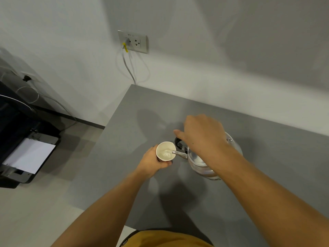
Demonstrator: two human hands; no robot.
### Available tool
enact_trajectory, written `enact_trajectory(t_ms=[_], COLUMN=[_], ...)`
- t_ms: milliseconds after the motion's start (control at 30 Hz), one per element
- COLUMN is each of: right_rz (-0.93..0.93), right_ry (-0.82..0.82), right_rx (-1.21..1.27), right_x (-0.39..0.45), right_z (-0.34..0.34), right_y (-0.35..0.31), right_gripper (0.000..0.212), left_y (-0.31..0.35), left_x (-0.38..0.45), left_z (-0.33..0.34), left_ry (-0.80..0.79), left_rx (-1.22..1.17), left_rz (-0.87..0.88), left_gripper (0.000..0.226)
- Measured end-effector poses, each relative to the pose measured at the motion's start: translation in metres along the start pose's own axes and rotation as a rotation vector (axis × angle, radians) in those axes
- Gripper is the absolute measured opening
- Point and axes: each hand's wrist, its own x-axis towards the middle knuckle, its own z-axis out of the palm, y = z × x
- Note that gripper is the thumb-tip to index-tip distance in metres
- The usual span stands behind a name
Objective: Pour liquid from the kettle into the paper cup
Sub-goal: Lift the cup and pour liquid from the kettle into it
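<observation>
Over on the far left there's a black printer (21, 139) on the floor side with a white sheet of paper (30, 155) sitting in its tray. Up on the wall is a power outlet (133, 41) with a pale cable (128, 66) plugged in and hanging down behind the grey table (267, 157).

On the table, the left hand (151, 162) is wrapped around the side of the paper cup (165, 151), fingers curled and pressed on its wall. The cup is tipped a bit toward the camera, so you see straight into the white inside, and there's liquid in it. The spout (179, 154) pokes just over the cup's right rim, with a thin stream running in.

Just right of that is the shiny metal kettle (201, 164), tilted toward the cup. The right hand (204, 134) is closed over its black handle (178, 142) from above, holding it up at an angle. A bit of mustard-yellow clothing (169, 239) shows at the bottom edge.
</observation>
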Motion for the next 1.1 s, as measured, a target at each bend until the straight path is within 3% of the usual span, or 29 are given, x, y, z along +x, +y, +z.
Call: enact_trajectory(t_ms=[1100], right_rz=[0.017], right_ry=[0.03], right_rx=[-0.015], right_x=[0.0002], right_z=[-0.0023], right_y=[-0.0004], right_gripper=[0.054], left_y=[-0.0032], left_x=[0.0019], left_z=[0.0001], left_ry=[-0.005], left_rx=[0.021], left_rz=[0.01], left_gripper=[0.066])
